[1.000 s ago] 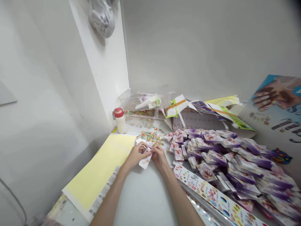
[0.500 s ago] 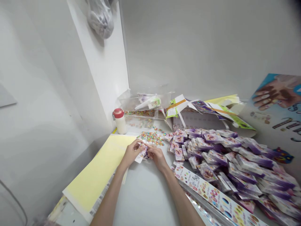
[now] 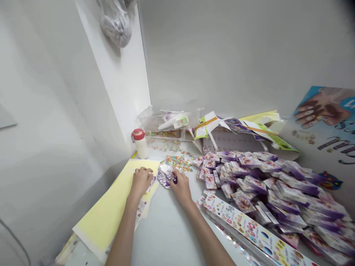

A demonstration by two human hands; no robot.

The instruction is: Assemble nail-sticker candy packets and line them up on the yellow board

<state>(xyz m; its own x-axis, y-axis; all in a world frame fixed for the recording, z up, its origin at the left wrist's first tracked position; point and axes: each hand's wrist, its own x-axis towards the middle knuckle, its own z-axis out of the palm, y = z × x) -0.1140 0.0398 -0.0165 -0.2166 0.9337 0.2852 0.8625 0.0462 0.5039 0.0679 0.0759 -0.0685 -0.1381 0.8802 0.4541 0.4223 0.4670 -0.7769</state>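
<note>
My left hand (image 3: pixel 141 179) lies palm down on the yellow sheet (image 3: pixel 119 199), fingers curled over a small white and purple card (image 3: pixel 151 183) at the sheet's edge. My right hand (image 3: pixel 180 184) rests on a small fanned stack of flat purple cards (image 3: pixel 164 175) on the white table, fingertips pressing its right side. A scatter of small coloured pieces (image 3: pixel 177 161) lies just beyond the stack.
A big heap of purple boxes (image 3: pixel 266 184) fills the right of the table. A long printed strip (image 3: pixel 249 231) runs along the near right. A white bottle with a red cap (image 3: pixel 140 142) and clear bags (image 3: pixel 169 120) stand at the back by the wall.
Both hands held one card together above the table. They have parted: the left went left onto the yellow sheet with a card, the right settled on the card stack.
</note>
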